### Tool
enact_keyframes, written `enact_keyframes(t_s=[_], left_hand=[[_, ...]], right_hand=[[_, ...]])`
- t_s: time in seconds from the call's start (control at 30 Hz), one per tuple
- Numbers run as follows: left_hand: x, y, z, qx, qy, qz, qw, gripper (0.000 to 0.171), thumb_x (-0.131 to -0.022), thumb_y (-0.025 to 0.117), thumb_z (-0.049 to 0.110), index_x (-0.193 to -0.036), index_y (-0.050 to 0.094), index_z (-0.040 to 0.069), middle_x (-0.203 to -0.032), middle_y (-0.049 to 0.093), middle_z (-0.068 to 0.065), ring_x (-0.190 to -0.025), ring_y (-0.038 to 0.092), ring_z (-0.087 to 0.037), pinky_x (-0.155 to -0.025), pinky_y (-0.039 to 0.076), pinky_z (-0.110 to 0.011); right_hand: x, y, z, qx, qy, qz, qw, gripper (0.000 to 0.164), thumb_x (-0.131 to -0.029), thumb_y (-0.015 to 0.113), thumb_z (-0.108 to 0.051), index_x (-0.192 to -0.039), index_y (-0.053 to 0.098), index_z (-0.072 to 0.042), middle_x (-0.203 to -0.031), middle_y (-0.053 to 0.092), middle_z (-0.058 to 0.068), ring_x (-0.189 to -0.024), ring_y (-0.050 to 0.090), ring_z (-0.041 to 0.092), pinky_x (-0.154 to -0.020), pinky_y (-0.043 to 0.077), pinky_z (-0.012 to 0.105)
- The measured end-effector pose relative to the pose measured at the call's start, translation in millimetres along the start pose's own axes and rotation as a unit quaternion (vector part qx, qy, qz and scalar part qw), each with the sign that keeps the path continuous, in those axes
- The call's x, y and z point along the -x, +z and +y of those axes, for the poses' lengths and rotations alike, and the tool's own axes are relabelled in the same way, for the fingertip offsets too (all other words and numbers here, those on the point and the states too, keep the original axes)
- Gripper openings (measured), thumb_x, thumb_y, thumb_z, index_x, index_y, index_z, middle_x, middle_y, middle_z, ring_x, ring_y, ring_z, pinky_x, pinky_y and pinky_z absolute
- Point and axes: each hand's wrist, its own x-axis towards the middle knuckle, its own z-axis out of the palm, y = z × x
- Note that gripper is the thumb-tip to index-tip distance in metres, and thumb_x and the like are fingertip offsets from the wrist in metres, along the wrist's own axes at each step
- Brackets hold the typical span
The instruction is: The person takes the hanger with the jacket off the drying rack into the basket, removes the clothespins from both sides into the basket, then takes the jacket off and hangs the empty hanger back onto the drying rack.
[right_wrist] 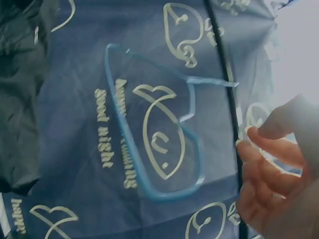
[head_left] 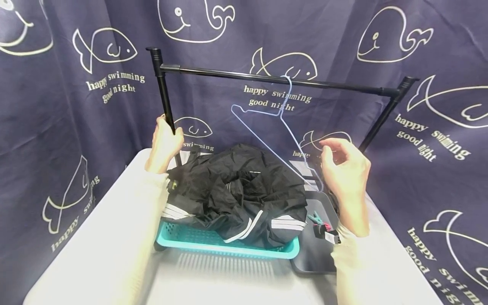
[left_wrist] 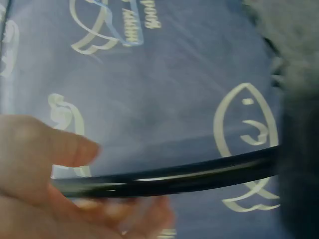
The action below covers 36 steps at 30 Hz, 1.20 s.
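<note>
A black garment rack (head_left: 236, 75) stands on the white table, and a light blue hanger (head_left: 267, 140) hangs tilted from its crossbar. My left hand (head_left: 164, 142) is at the rack's left post (head_left: 164, 93); the left wrist view has the thumb on one side of the black tube (left_wrist: 199, 174) and fingers curled behind it. To the right of the hanger, my right hand (head_left: 347, 169) is raised with nothing in it, thumb and forefinger bent toward each other. A black jacket (head_left: 236, 195) with white stripes lies bunched in a turquoise basket (head_left: 228, 250) between my arms.
Beside the basket, a grey tray (head_left: 312, 258) holds a teal clip (head_left: 315, 218), a pink clip (head_left: 326, 226) and a small black item with a white label (head_left: 331, 237). Behind the rack hangs a dark blue curtain (head_left: 236, 46) with fish drawings. The rack's right post (head_left: 381, 120) rises behind my right hand.
</note>
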Motion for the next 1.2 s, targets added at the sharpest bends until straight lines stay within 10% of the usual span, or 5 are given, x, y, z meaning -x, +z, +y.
enact_keyframes(t_s=[0.23, 0.4, 0.57, 0.77, 1.2], left_hand=[[39.0, -25.9, 35.4, -0.019, 0.051, 0.108, 0.9926, 0.035, -0.089, 0.054, 0.019, -0.120, 0.060, 0.004, -0.111, 0.061, -0.023, -0.110, 0.055, -0.044, -0.098, 0.040, -0.052], [47.3, -27.3, 59.2, -0.034, 0.123, -0.012, 0.9917, 0.023, -0.092, 0.050, 0.022, -0.098, 0.071, 0.014, -0.091, 0.073, -0.004, -0.085, 0.065, -0.027, -0.080, 0.047, -0.045], [37.1, -0.6, 64.0, -0.075, 0.154, -0.134, 0.9761, 0.027, -0.090, 0.053, 0.025, -0.108, 0.070, 0.014, -0.104, 0.073, -0.007, -0.097, 0.067, -0.026, -0.087, 0.049, -0.043], [17.8, 35.8, 52.5, -0.173, 0.141, -0.267, 0.9374, 0.055, -0.092, 0.060, 0.035, -0.142, 0.058, 0.012, -0.141, 0.060, -0.016, -0.134, 0.052, -0.036, -0.109, 0.042, -0.054], [9.4, 82.2, 21.2, -0.260, 0.063, -0.454, 0.8499, 0.101, -0.091, 0.072, 0.054, -0.165, 0.019, 0.010, -0.167, 0.028, -0.022, -0.155, 0.023, -0.043, -0.122, 0.024, -0.059]], right_hand=[[9, -6, -28, -0.107, -0.030, -0.204, 0.973, 0.020, -0.097, 0.064, -0.010, -0.103, 0.079, -0.021, -0.085, 0.076, -0.002, -0.067, 0.068, 0.006, -0.062, 0.050, 0.018], [8, 17, -38, -0.075, -0.061, -0.390, 0.916, 0.020, -0.100, 0.064, -0.019, -0.117, 0.075, -0.019, -0.100, 0.077, -0.004, -0.083, 0.074, 0.012, -0.074, 0.057, 0.033], [10, 59, -25, 0.038, -0.100, -0.477, 0.872, 0.043, -0.098, 0.064, -0.021, -0.139, 0.062, -0.010, -0.130, 0.071, 0.010, -0.117, 0.068, 0.028, -0.100, 0.050, 0.048], [6, 89, 4, 0.098, -0.087, -0.511, 0.850, 0.062, -0.098, 0.063, -0.022, -0.152, 0.045, 0.002, -0.153, 0.049, 0.025, -0.145, 0.043, 0.040, -0.120, 0.031, 0.050], [-12, 124, 33, 0.200, 0.026, -0.580, 0.789, 0.104, -0.093, 0.067, -0.057, -0.165, 0.012, -0.007, -0.164, 0.015, 0.037, -0.148, 0.030, 0.053, -0.118, 0.030, 0.061]])
